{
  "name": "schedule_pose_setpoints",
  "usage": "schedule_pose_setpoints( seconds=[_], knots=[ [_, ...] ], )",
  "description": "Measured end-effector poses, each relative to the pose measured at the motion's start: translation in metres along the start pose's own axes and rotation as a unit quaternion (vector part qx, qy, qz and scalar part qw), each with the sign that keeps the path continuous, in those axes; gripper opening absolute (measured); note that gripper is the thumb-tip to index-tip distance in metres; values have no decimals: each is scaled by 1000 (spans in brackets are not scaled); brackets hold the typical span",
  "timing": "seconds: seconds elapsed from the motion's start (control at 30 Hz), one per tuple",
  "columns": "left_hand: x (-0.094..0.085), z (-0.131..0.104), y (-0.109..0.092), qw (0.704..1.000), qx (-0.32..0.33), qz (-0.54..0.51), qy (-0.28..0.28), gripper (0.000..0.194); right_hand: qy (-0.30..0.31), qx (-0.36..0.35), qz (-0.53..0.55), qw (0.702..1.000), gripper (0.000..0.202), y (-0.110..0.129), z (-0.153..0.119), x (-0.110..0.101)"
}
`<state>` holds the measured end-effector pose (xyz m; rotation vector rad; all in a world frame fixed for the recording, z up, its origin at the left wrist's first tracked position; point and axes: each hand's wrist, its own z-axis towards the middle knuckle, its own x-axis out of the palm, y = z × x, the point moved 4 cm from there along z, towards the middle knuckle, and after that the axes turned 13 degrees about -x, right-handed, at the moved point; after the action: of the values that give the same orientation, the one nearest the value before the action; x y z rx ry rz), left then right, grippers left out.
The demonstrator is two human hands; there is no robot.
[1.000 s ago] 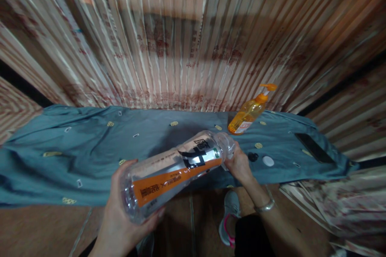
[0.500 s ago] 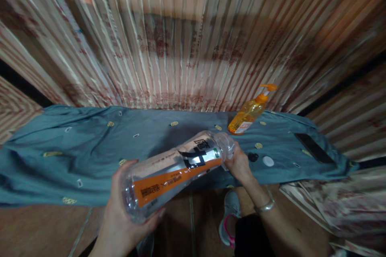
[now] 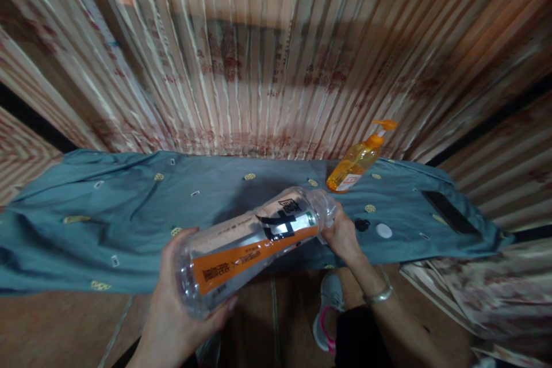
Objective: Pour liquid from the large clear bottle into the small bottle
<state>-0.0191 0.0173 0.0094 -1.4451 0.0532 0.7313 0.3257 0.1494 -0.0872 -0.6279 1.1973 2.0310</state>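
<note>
A large clear plastic bottle (image 3: 254,247) with an orange and silver label lies tilted between my hands, its base to the lower left and its neck to the upper right. My left hand (image 3: 179,299) is wrapped round the base end. At the neck end, my right hand (image 3: 342,236) grips the bottle; its fingertips are partly hidden behind the clear plastic. Just right of that hand, a small black object (image 3: 362,224) and a white round disc (image 3: 383,230) rest on the cloth. Behind them stands an orange pump bottle (image 3: 356,164).
A blue-green patterned cloth (image 3: 107,201) covers the long narrow table. A dark flat phone-like object (image 3: 449,213) lies at its right end. Pleated curtains (image 3: 259,69) hang behind and at the sides. Below the front edge are tiled floor and shoes (image 3: 330,299).
The bottle has turned very slightly about its length in my hands. Both hands keep nearly the same place and grip.
</note>
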Motion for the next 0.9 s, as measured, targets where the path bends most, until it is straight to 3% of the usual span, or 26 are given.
schedule_pose_setpoints(
  seconds=[0.9],
  knots=[
    [-1,1,4,1000,6,14,-2,80,2,6,-18,1000,54,-2,0,1]
  ],
)
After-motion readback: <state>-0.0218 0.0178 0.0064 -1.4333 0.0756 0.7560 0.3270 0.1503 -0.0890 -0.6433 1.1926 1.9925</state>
